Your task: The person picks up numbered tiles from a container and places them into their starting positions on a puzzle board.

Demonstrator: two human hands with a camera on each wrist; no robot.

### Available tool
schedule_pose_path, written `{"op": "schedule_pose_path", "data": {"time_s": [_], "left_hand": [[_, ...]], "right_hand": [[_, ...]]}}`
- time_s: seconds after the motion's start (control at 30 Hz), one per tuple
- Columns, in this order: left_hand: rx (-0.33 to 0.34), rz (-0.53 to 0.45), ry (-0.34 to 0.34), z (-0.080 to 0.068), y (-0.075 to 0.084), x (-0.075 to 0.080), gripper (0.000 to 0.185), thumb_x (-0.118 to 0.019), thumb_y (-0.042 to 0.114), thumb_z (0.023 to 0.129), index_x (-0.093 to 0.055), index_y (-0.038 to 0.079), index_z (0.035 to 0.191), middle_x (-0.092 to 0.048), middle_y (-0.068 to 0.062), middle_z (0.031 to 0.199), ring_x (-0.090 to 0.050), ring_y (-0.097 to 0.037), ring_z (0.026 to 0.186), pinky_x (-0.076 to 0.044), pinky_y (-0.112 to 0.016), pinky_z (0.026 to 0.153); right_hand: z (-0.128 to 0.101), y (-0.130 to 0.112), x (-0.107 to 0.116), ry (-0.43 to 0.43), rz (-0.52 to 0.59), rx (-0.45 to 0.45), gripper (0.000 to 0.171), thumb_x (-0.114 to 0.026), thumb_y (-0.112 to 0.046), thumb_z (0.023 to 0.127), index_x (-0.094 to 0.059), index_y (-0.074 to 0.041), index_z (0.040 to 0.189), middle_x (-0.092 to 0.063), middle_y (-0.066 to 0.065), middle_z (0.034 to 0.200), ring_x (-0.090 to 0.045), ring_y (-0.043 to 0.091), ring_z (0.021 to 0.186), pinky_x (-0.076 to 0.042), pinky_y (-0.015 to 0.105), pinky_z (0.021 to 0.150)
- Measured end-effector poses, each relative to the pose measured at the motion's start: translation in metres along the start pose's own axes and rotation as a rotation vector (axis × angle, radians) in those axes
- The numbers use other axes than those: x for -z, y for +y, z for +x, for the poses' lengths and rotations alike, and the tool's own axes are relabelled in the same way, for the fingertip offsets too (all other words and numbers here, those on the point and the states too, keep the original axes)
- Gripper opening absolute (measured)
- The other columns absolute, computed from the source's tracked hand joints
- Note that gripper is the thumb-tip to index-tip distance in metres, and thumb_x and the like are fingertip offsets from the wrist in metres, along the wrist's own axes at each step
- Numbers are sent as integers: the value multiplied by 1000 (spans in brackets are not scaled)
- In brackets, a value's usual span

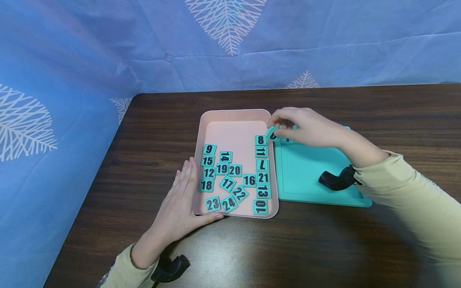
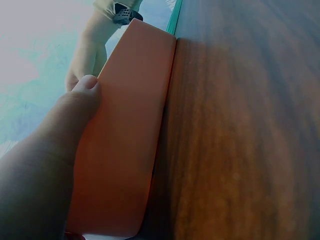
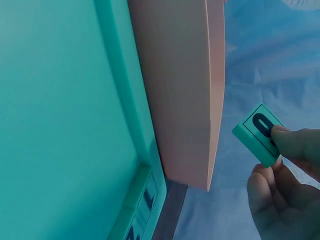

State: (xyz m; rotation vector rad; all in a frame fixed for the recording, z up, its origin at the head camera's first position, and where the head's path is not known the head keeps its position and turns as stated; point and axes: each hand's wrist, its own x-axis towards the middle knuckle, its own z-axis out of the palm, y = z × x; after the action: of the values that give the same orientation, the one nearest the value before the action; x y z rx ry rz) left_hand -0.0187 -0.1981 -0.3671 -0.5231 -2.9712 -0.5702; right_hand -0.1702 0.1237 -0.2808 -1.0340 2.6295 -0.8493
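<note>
Between thumb and fingers, my right hand (image 1: 306, 126) pinches a turquoise number tile (image 1: 271, 133) at the pink tray's upper right edge. In the right wrist view the thumb covers part of the digit on this tile (image 3: 254, 134). My left hand (image 1: 176, 212) rests against the near left corner of the pink tray (image 1: 234, 116), fingers stretched along its left side and thumb (image 2: 89, 84) at the near rim. Inside the tray lie several number tiles, among them 9 (image 1: 209, 149), 17 (image 1: 227, 183), 24 (image 1: 229, 204) and 8 (image 1: 261, 140), some turned or upside down.
To the right of the tray, a turquoise board (image 1: 306, 176) with a raised rim lies on the dark wooden table (image 1: 165, 120). Tiles (image 3: 145, 200) stand along the board's far edge, partly hidden under my right hand. A blue patterned cloth (image 1: 158, 40) hangs behind the table.
</note>
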Motion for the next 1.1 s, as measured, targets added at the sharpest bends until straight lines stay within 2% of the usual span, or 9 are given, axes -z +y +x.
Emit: {"op": "schedule_pose_path", "data": {"time_s": [0.27, 0.4, 0.8, 1.1], "left_hand": [[9, 0, -16, 1, 0, 1, 126, -60, 79, 69, 2, 8, 153, 0, -9, 160, -3, -26, 145, -10, -43, 117], [10, -3, -17, 1, 0, 1, 127, -60, 79, 69, 3, 8, 153, 0, -9, 160, -3, -26, 145, -10, -43, 117], [4, -4, -16, 0, 0, 0, 126, -60, 78, 70, 2, 7, 153, 1, -9, 160, -3, -26, 145, -9, -41, 117], [7, -9, -14, 1, 0, 0, 126, -60, 78, 69, 3, 8, 153, 1, -8, 160, -3, -25, 146, -9, -41, 117]], "right_hand": [[-8, 15, 4, -56, -13, -107, 20, -56, -11, 97, -61, -8, 116, -57, 5, 100, -50, 19, 87, -43, 39, 72], [-11, 24, 3, -83, -17, -129, 21, -58, -10, 96, -62, -8, 116, -61, 4, 101, -52, 20, 85, -44, 39, 69], [-13, 42, -7, -146, 57, -126, 14, -64, -9, 91, -64, -8, 106, -63, -1, 88, -56, 16, 82, -48, 36, 72], [-11, 44, -12, -96, -11, -99, 11, -67, -7, 88, -68, -10, 98, -62, -2, 87, -53, 15, 78, -47, 35, 68]]}}
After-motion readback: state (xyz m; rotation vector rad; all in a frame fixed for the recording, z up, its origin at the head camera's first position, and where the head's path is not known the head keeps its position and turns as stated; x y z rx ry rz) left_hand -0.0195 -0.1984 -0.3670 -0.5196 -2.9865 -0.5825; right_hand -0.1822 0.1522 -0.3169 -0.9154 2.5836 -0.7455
